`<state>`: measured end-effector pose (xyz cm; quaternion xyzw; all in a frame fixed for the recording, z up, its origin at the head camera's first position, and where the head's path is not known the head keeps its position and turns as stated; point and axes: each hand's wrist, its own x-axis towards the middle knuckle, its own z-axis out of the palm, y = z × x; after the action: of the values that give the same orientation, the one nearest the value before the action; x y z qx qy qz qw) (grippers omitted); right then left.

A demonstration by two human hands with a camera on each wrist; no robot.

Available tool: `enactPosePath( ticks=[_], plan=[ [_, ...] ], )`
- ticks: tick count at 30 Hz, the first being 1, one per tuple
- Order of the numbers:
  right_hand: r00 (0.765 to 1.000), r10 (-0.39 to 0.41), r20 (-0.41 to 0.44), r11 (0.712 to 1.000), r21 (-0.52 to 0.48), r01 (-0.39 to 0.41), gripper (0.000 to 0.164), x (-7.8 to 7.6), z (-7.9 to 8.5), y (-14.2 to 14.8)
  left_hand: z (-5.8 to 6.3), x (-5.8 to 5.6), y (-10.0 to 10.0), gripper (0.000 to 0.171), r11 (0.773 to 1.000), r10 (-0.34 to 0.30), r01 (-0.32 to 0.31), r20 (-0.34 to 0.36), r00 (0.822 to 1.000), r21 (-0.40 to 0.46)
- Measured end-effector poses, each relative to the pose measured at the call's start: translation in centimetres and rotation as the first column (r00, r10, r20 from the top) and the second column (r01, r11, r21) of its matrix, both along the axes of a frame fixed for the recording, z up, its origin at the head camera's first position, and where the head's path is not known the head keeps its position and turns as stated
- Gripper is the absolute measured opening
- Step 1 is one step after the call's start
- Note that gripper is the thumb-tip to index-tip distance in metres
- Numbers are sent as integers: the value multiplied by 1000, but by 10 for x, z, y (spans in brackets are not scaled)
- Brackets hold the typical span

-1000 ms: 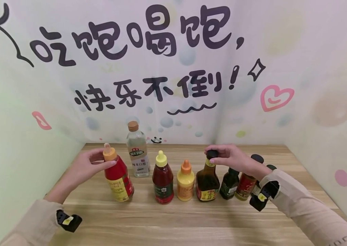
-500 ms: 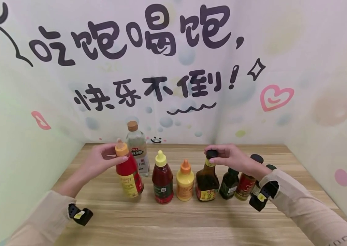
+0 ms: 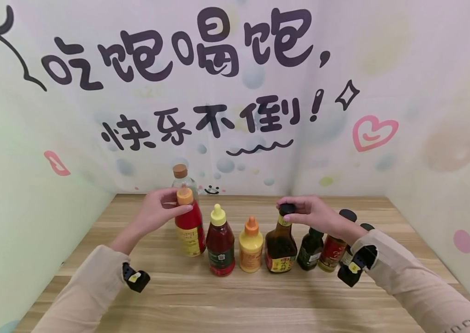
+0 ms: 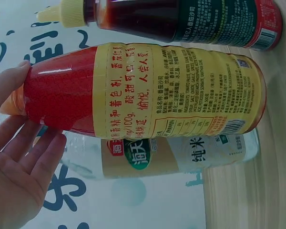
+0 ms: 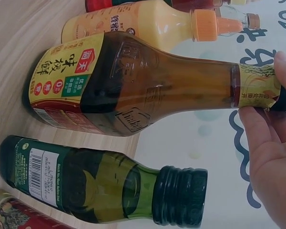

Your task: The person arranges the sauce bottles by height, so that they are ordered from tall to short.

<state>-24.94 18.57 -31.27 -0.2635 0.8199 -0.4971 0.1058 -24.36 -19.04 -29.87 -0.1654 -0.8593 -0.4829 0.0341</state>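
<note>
My left hand (image 3: 157, 212) grips a red ketchup bottle (image 3: 190, 224) near its orange cap, thumb on one side and fingers on the other. In the left wrist view the yellow back label of this ketchup bottle (image 4: 181, 90) faces the camera. It overlaps a clear white vinegar bottle (image 4: 181, 157) behind it. A darker ketchup bottle with a yellow cap (image 3: 220, 249) stands just to its right. My right hand (image 3: 315, 213) pinches the black-capped top of a brown soy sauce bottle (image 3: 278, 240), which stands upright on the table.
Between the yellow-capped ketchup and the soy sauce stands a yellow squeeze bottle with an orange nozzle (image 3: 251, 247). Right of the soy sauce are a small green bottle (image 3: 311, 249), a red-labelled bottle (image 3: 332, 249) and another dark-capped one. A printed cloth (image 3: 235, 171) hangs behind the wooden table (image 3: 235, 305).
My left hand has carried the red ketchup bottle rightward and slightly back, so it now covers most of the vinegar bottle in the head view. The right hand has stayed on the soy sauce.
</note>
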Motion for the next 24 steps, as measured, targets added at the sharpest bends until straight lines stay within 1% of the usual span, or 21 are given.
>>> enactPosePath(
  ticks=[5,9,13,18,20,24],
  plan=[
    [1000,4,-5,1000,-8,-4,44,0,-1,2,-3,-13,15,51,999,-34,34,4,999,17],
    [1000,12,-2,1000,-11,-12,44,-1,-1,2,-2,-20,24,49,999,-33,33,25,999,14],
    [1000,24,1,1000,-18,-24,44,-2,-2,2,-5,-26,29,47,999,-24,23,49,999,24],
    [1000,30,-4,999,-26,-30,45,-2,-3,2,-7,-34,35,48,999,-33,31,54,998,43],
    [999,32,-9,999,-32,-32,45,-3,-3,2,-8,-36,39,49,999,-34,32,50,998,38],
    [999,32,-9,999,-39,-32,44,-3,-3,2,-11,-42,45,51,1000,-18,18,52,999,-2]
  ],
)
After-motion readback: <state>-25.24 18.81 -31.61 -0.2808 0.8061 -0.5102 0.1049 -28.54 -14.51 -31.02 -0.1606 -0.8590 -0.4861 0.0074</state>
